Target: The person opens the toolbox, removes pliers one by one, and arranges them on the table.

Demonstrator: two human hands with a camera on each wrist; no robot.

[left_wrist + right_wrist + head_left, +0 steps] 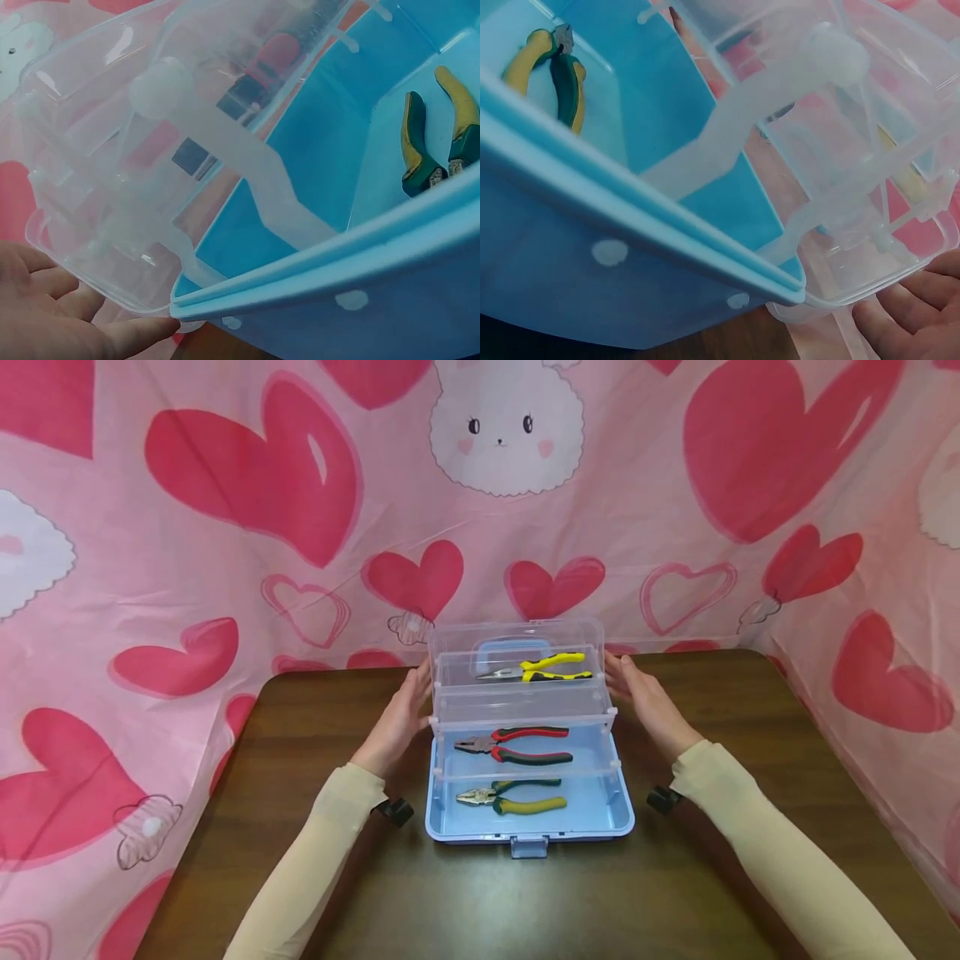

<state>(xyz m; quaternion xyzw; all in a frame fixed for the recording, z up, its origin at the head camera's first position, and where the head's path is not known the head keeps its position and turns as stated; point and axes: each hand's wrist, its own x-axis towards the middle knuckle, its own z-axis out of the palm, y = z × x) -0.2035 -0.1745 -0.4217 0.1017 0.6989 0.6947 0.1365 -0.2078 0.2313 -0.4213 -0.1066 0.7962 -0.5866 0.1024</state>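
A light-blue toolbox (528,837) stands with its clear lid (517,633) tipped back and its clear trays (525,706) raised in tiers. Yellow-and-black long-nose pliers (532,667) lie in the upper tier. Red-and-black pliers (491,746) rest in the lower tray, and green-and-yellow pliers (532,807) on the box floor. My left hand (397,718) is at the left side of the lid, its fingers extended, a fingertip right at the back corner in the left wrist view. On the opposite side, my right hand (922,307) has its fingers extended along the lid's edge.
The toolbox sits on a dark brown wooden table (480,902). A pink cloth (480,527) with hearts and rabbits hangs close behind it and at both sides. White hinge arms (262,172) link the trays to the box walls.
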